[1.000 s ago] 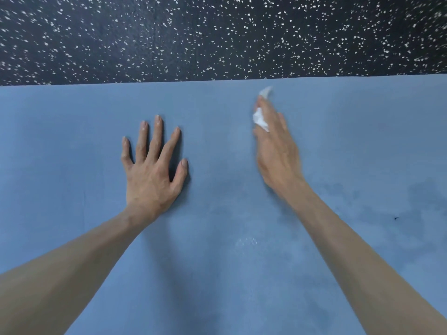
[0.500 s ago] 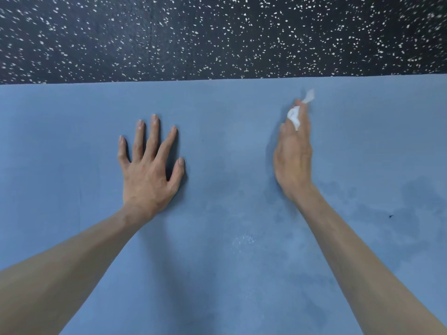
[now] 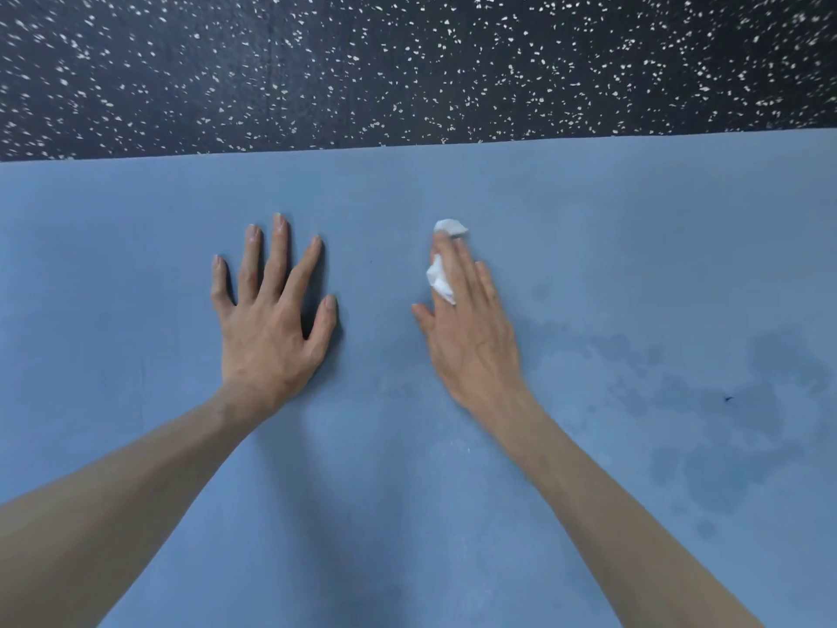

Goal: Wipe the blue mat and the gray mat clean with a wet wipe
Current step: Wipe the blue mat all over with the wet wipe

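Toward twelve o'clock on the blue mat, my right hand has swung back left, straight fingers pressing the wet wipe; left hand stays splayed flat (bracing), so I judge wiping continues.

The black speckled floor carries the blue mat, bearing damp patches.

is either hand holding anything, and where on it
The right hand presses a crumpled white wet wipe onto the blue mat under straight fingers, its ends poking out. The left hand lies flat, holding nothing.
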